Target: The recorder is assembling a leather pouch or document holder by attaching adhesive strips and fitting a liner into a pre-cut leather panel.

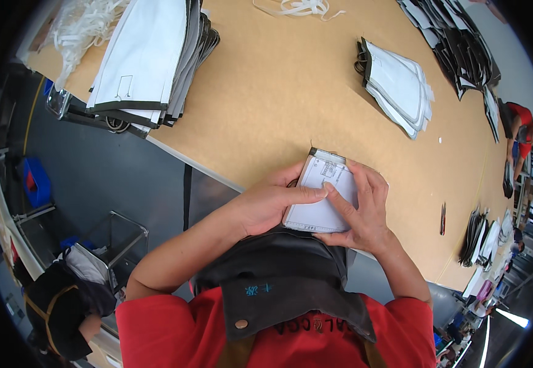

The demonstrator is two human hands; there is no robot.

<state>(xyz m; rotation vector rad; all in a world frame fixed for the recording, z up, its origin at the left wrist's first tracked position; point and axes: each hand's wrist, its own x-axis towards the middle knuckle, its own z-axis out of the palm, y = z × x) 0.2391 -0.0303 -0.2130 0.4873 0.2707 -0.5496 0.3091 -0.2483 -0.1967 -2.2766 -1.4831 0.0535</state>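
Holding a white printed panel [312,213] with both hands right now, just at the near edge of the tan table [266,92], above my dark apron [279,260]. My left hand [272,199] has it pinched from the left side, thumb flat on the face and fingers tucked behind, so they're mostly hidden. My right hand [364,208] has the other side, thumb on the face too, tip right by the left one, fingers wrapped round the right edge. So yeah, narrow grip on both, but I can't tell how many layers are in there. Dark strip along the top corner, btw. Farther up the table there's a big stack of white pieces [141,55] with black edging on the left, a smaller white stack [395,86] on the right, and some loose white strips [303,7] between.
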